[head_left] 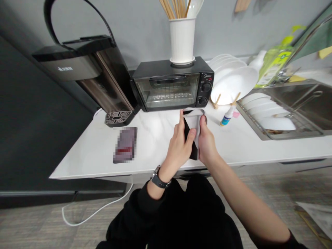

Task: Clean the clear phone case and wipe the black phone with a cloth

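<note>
Head view, only one: left hand [180, 145] and right hand [207, 141] both closed around a small dark flat object [191, 140] wrapped in a light cloth [194, 119] with a zigzag edge, held just above the front part of the white counter [155, 152], in front of the black toaster oven [172, 84]. Left thumb pressed on the dark face, fingers curled behind; right fingers pinch cloth against the object's right side. What the object is, cannot tell; looks like a wipe in progress, cloth covering the top part, lower dark part still bare, so judged roughly midway, not finished. A small spray bottle [228, 116] stands on the counter just right of the hands, apart from them. A blurred flat item [125, 145] lies on the counter well left, untouched. White utensil holder [182, 39] sits on the oven; plates [234, 84] in a rack beside the sink [306, 103]; water dispenser [90, 76] at left.
</note>
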`<action>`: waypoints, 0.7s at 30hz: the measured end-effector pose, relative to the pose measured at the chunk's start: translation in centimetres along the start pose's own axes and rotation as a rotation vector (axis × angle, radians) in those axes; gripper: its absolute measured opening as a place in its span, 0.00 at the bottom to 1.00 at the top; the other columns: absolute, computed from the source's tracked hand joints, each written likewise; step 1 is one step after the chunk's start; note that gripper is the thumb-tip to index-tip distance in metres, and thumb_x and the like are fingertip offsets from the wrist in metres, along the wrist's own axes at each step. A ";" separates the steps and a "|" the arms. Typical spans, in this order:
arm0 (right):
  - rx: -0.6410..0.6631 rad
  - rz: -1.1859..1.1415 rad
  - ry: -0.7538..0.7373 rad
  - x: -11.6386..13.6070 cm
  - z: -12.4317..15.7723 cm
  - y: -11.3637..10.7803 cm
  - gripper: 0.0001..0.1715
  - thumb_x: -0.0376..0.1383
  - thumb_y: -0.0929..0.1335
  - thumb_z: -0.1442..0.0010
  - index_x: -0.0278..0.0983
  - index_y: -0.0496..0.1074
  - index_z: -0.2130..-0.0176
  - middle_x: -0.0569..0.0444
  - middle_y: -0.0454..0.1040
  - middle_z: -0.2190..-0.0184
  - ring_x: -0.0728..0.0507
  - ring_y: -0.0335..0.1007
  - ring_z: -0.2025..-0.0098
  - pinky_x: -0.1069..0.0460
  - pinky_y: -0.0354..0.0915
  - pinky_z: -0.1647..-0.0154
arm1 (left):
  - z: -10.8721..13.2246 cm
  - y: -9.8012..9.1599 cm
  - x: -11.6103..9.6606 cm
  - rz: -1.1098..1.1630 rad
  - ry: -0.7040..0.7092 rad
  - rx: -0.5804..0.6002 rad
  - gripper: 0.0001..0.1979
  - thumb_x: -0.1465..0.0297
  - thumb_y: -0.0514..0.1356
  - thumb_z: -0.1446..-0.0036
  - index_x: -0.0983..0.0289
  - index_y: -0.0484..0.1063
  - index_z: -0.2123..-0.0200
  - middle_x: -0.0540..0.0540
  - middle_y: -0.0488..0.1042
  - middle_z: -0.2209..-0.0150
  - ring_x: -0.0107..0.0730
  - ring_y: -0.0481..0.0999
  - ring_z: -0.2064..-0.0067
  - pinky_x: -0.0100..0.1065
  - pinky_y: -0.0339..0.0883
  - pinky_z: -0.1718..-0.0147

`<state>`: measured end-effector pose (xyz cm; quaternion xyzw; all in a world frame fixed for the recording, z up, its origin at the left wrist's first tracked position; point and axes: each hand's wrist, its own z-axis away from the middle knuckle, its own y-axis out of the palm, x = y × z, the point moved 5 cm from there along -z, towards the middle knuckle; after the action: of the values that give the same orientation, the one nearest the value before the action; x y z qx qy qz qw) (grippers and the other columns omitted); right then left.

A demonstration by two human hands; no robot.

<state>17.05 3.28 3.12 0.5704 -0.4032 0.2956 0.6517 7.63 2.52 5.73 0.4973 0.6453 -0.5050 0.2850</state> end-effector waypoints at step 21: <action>0.535 1.069 -0.567 0.7 2.5 0.6 0.47 0.58 0.49 0.26 0.40 0.22 0.23 0.43 0.30 0.21 0.34 0.21 0.21 0.26 0.34 0.24 | -0.8 2.2 0.7 0.897 -0.462 -0.096 0.34 0.46 0.37 0.27 0.57 0.69 0.35 0.58 0.73 0.35 0.47 0.70 0.33 0.50 0.70 0.39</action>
<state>16.41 0.85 4.08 0.4899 -0.6993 0.5066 0.1196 9.53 3.51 4.54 0.5872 0.3109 -0.3993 0.6317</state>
